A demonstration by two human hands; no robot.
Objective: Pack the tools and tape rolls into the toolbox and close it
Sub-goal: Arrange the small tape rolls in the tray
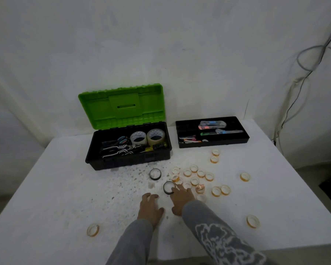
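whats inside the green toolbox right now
Two large tape rolls, pliers, blue-handled scissors and a yellow-handled screwdriver lie in the toolbox; anything beneath them is hidden.

Toolbox (122, 161) sits at the back of the table (46, 188), lid (122, 106) standing up behind it, two large tape rolls (155, 135) and pliers (118, 150) inside. Tray (214, 143) lies just right of it. Small tape rolls (195, 181) scatter in front of both.

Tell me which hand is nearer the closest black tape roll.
Right. The right hand touches the black tape roll at its lower right; the left hand rests on the table, apart, to its lower left.
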